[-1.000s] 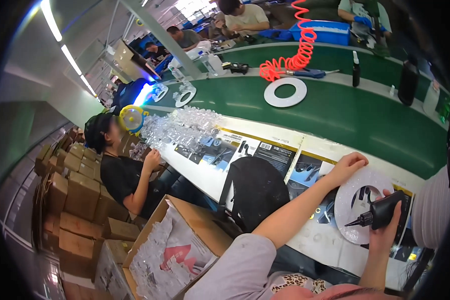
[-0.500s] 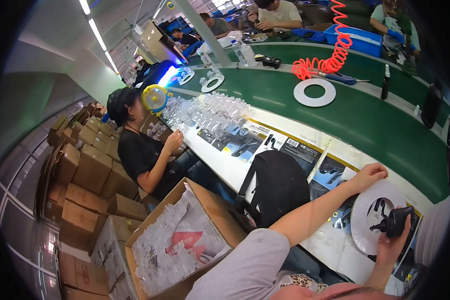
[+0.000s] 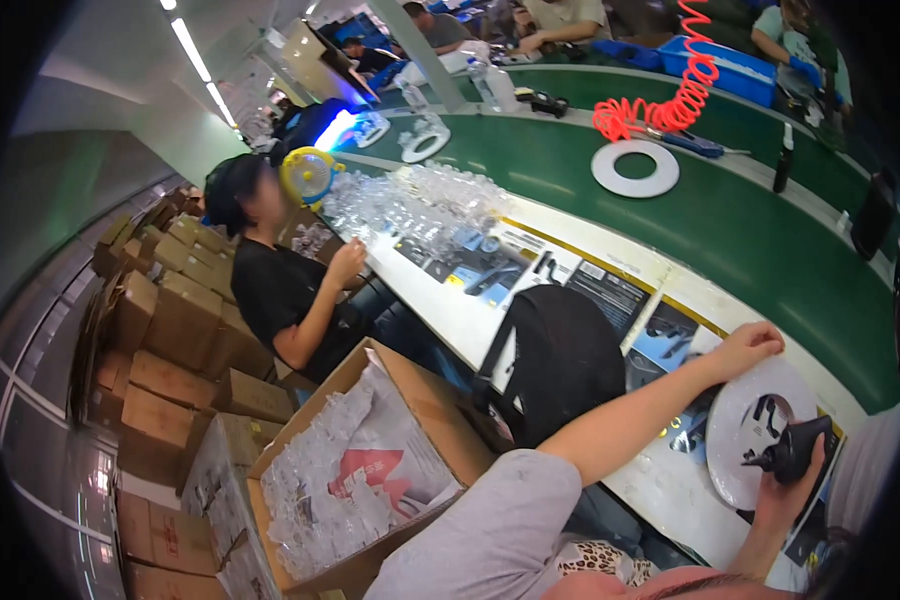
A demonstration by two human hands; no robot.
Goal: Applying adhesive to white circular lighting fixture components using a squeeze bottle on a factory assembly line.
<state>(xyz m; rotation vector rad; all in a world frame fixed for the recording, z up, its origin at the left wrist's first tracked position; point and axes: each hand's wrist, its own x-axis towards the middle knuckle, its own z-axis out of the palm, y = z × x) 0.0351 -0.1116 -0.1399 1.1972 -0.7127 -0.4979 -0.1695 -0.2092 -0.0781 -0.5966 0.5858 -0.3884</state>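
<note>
The right hand (image 3: 795,480) is closed around a black power tool (image 3: 788,452), its tip pointing left over a white ring (image 3: 735,440) that lies flat on the bench. The left hand (image 3: 745,348) rests just above the tool, fingers curled on the ring's upper edge, pinning it; it grips nothing else. As far as I can judge, the ring is in place and the tool is at it, so the fastening work is in hand and not finished.

Left of the grip, a black bag (image 3: 560,360) leans against the bench edge, and below that an open cardboard box (image 3: 410,385) holds clear plastic bags. Farther off, another white ring (image 3: 635,168) lies on the green belt (image 3: 770,230) under a coiled orange hose (image 3: 660,95). Far left, a seated person in black (image 3: 285,290) works by a pile of clear bags (image 3: 410,205). Nothing blocks the tool.
</note>
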